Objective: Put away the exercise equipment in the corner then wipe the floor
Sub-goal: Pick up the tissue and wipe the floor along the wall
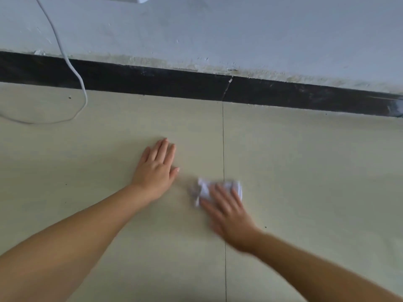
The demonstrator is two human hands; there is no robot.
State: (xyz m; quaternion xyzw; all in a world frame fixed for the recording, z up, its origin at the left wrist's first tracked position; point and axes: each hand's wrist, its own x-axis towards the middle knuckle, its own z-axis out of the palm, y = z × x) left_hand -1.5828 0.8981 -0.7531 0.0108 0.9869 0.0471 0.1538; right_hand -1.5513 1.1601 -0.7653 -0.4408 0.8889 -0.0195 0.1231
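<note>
Both hands are down on the pale beige tiled floor [305,171]: left hand [156,171] lies flat, fingers straight and together, palm on the tile. Right hand [229,214] is blurry, fingers spread flat, pressing a crumpled white tissue wad [204,189] right on the dark grout line [224,149]. Black skirting board [152,80] and thin white cable [81,83] are off by the wall

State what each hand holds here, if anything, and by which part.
The right hand presses a crumpled white tissue to the floor, straight fingers over its near side. The left hand lies flat, holding nothing.
</note>
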